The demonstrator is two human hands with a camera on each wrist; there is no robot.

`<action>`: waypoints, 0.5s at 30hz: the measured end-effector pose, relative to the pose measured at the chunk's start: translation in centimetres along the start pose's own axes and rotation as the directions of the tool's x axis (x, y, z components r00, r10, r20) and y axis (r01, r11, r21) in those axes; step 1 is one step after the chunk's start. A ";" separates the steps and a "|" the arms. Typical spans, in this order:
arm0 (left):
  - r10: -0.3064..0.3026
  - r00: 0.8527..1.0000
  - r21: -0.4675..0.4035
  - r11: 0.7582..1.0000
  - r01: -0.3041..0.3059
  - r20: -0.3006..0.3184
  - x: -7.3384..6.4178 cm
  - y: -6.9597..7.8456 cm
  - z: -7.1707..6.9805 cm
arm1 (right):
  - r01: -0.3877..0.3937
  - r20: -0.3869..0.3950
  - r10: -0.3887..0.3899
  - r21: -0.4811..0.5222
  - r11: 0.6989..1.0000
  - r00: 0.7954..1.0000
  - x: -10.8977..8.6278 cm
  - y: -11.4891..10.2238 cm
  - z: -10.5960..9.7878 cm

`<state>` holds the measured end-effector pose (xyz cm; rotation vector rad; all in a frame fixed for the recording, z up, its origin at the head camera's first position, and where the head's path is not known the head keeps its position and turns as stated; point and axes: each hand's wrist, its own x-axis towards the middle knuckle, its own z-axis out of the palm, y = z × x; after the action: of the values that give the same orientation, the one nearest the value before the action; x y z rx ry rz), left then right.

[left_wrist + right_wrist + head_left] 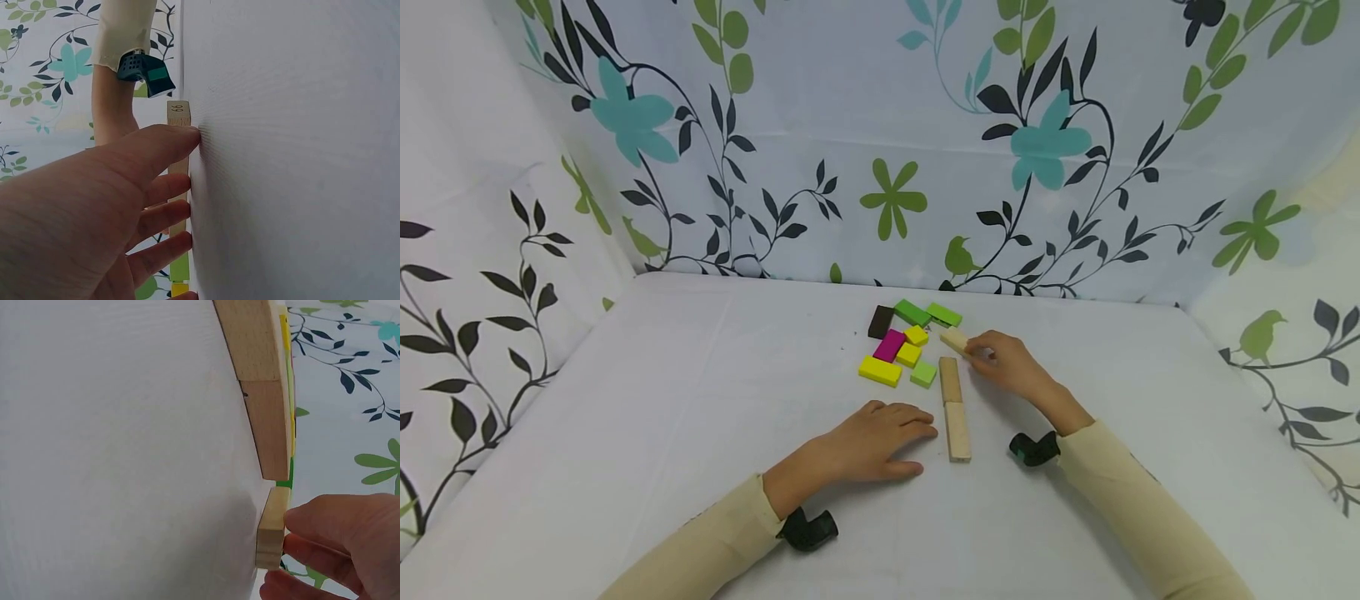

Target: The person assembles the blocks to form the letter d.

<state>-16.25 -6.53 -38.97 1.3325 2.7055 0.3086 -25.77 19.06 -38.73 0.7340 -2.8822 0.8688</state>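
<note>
My right hand (1013, 367) pinches a plain wooden block (952, 338) between thumb and fingertips, low over the table, beyond the far end of two more wooden blocks. Those two, the far block (951, 380) and the near block (957, 433), lie end to end in a line. In the right wrist view, the held block (272, 528) sits angled just past the end of the line. My left hand (877, 442) rests on the table left of the near block, fingers spread and holding nothing. The left wrist view shows a number on the near block's end (179, 111).
Left of the line lies a cluster of coloured blocks: a long yellow block (880, 371), a magenta block (890, 345), a dark brown block (881, 322), a light green block (923, 372), smaller yellow ones and green ones. A patterned cloth (820, 125) hangs behind the white table (737, 350).
</note>
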 end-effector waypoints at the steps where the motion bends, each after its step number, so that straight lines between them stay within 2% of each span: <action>1: 0.000 1.000 0.000 1.000 0.000 0.000 0.0 0.0 0.0 | -0.002 -0.008 0.002 -0.010 1.000 1.000 -0.1 0.1 0.0; 9: 0.009 1.000 0.012 1.000 -0.009 -0.002 0.0 -0.1 0.1 | -0.016 -0.072 0.015 -0.018 1.000 0.997 -0.8 0.6 -0.1; 15: 0.017 1.000 -0.002 1.000 -0.017 -0.006 0.1 -0.1 0.2 | -0.068 -0.107 0.066 -0.019 0.997 0.992 -0.7 0.8 0.2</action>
<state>-16.33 -6.50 -39.14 1.3561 2.6994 0.3179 -25.49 19.84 -39.41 0.5740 -2.8324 0.8529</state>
